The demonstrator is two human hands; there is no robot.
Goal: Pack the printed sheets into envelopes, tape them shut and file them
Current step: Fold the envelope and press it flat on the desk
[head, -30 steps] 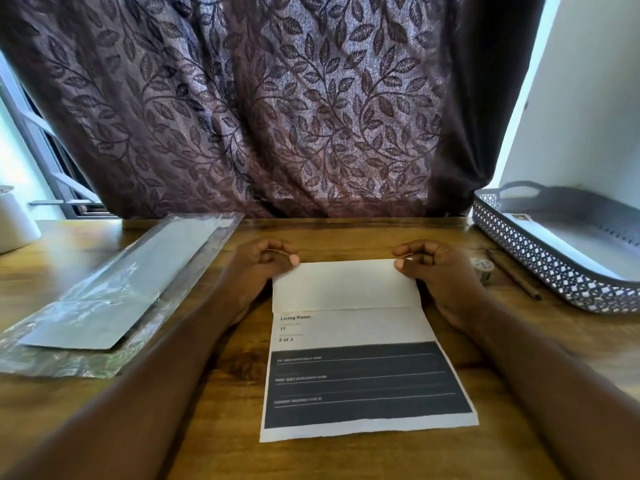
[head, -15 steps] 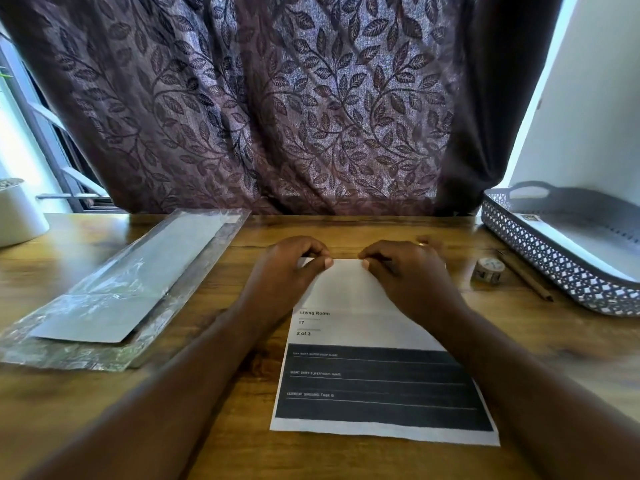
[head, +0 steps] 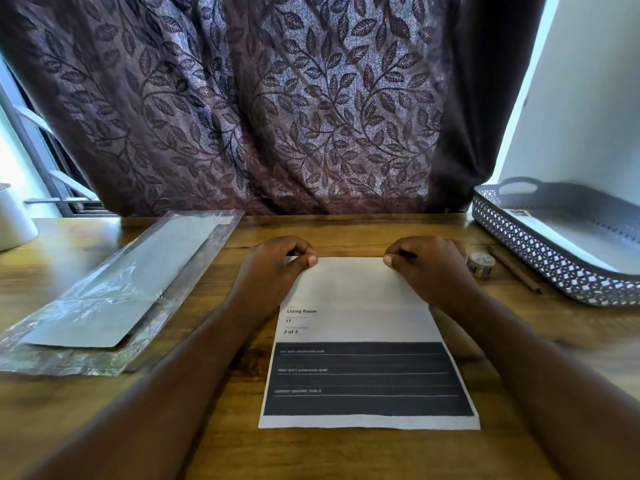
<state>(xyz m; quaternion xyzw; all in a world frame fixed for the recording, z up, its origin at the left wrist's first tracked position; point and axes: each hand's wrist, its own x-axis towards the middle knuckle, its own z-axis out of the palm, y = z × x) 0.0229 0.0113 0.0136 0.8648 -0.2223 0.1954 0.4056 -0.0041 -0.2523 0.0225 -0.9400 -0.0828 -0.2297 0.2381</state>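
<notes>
Head camera: left hand (head: 275, 268) and right hand (head: 431, 270), fingers curled, seemingly pinching the printed sheet (head: 356, 292) at its fold, have slid apart; creasing continues.

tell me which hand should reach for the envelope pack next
Left, probably. The left hand pinches the folded sheet on the side where the envelope pack lies; the right hand would have to cross over the sheet.

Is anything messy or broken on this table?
Nothing is broken or spilled. The clear plastic wrapper on the left lies slanted, its near end crumpled. The printed sheet has its top folded over, but the left hand and right hand hold that fold, so it looks deliberate.
</notes>
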